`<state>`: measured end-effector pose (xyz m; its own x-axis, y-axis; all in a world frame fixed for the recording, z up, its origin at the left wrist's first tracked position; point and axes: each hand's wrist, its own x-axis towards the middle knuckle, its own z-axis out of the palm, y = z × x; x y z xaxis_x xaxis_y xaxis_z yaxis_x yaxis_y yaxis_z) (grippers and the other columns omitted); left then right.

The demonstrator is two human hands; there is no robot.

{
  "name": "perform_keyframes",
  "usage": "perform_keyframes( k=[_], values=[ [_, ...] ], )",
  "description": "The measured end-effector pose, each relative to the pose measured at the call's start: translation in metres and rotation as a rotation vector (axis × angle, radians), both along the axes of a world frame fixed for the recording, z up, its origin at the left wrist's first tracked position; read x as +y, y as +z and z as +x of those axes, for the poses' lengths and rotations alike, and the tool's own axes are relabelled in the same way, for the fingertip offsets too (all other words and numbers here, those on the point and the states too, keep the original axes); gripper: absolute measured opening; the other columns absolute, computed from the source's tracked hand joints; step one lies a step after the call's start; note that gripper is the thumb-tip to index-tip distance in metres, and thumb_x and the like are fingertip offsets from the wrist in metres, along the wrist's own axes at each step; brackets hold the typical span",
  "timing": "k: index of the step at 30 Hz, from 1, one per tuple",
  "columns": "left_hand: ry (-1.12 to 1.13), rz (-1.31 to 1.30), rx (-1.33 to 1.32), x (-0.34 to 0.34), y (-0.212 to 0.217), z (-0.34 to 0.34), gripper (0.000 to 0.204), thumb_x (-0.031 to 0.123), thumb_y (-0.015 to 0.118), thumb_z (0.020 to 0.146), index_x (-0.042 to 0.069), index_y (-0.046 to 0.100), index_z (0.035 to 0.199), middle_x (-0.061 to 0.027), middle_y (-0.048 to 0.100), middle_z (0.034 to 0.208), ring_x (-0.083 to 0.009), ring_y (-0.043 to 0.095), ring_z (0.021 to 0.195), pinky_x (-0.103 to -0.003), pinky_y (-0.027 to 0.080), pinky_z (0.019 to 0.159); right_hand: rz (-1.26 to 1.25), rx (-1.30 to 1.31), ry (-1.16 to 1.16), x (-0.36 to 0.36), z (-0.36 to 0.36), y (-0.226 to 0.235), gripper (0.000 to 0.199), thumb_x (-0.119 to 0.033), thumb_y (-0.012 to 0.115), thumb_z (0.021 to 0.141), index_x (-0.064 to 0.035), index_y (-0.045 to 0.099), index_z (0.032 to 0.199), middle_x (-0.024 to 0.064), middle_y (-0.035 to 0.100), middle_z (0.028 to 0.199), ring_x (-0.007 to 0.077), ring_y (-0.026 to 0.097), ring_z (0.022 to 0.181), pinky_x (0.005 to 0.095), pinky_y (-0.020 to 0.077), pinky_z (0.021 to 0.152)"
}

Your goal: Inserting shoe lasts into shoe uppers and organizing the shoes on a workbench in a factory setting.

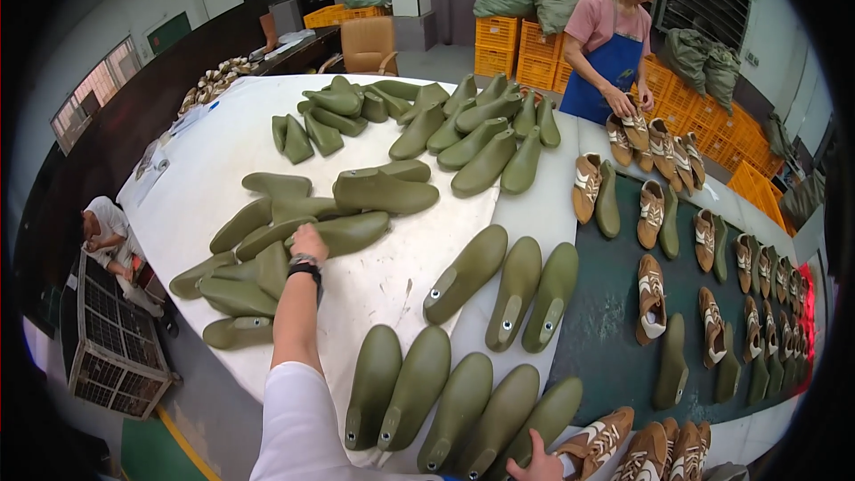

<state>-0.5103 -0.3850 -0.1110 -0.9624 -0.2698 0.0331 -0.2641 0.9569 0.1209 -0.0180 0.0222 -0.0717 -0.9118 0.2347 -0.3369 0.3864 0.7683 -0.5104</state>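
My left hand (309, 243) reaches into a loose pile of green shoe lasts on the white table and is closed on one shoe last (349, 233). Bands circle that wrist, and the fingertips are partly hidden. At the bottom edge, my right hand (538, 463) has its thumb and a finger spread apart, touching or just over the heel end of a green last (545, 411) in the front row. Part of this hand is cut off by the frame. More lasts (468, 274) lie in neat rows between my hands, some showing metal-ringed holes.
Brown-and-white sneakers (651, 296) stand beside lasts on a dark green mat (606, 321) to the right. A co-worker in a blue apron (592, 80) handles sneakers across the table. Orange crates (496, 33) are stacked behind. Another person sits at left near a wire cage (116, 347).
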Motion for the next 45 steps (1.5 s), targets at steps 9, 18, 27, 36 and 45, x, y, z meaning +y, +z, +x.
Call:
perform_keyframes(
  k=[9,18,27,36,45],
  values=[
    [-0.253,-0.115,-0.235,-0.033,0.007,-0.009,0.051,0.038,0.075,0.06,0.003,0.064,0.097,-0.0147,0.063,0.101,-0.0285,0.06,0.097,-0.037,0.048,0.085,0.035,0.058,0.036,0.0,0.002,-0.006,0.077,-0.029,0.069,0.072,-0.011,0.031,0.137,0.0176,0.061,0.065,0.0338,0.059,0.053,0.0412,0.0461,0.048],
    [-0.81,0.331,-0.529,0.086,0.024,0.041,0.061,0.061,0.063,0.068,0.0,0.068,0.079,-0.0162,0.064,0.07,-0.0278,0.064,0.071,-0.036,0.049,0.07,0.068,0.05,-0.017,-0.004,-0.001,0.008,0.077,-0.031,0.068,0.073,-0.0149,0.029,0.138,0.0192,0.058,0.06,0.0363,0.058,0.054,0.0433,0.0462,0.049],
    [-0.543,-0.079,0.213,0.073,0.052,-0.105,0.068,0.018,0.072,0.061,0.001,0.046,0.122,-0.0191,0.049,0.12,-0.0359,0.048,0.109,-0.041,0.041,0.094,0.035,-0.157,-0.086,-0.013,-0.002,0.031,0.077,-0.026,0.069,0.073,-0.015,0.028,0.139,0.0196,0.06,0.066,0.0357,0.059,0.058,0.0431,0.0476,0.054],
    [-0.507,0.076,-0.296,0.117,0.021,-0.047,0.056,0.048,0.07,0.058,0.0,0.068,0.086,-0.0225,0.064,0.093,-0.0323,0.063,0.089,-0.038,0.051,0.078,0.044,-0.092,-0.07,-0.005,0.002,0.024,0.078,-0.029,0.069,0.072,-0.0147,0.03,0.138,0.0204,0.059,0.064,0.0368,0.059,0.058,0.0448,0.0478,0.053],
    [-0.721,-0.316,-0.22,0.144,0.081,0.1,0.046,0.049,0.064,0.071,0.004,0.067,0.077,-0.0168,0.064,0.072,-0.032,0.064,0.071,-0.039,0.051,0.065,0.11,-0.1,-0.022,0.007,0.008,0.017,0.075,-0.051,0.062,0.071,-0.0148,0.036,0.131,0.0162,0.057,0.053,0.036,0.059,0.05,0.0456,0.0469,0.046]
  ],
)
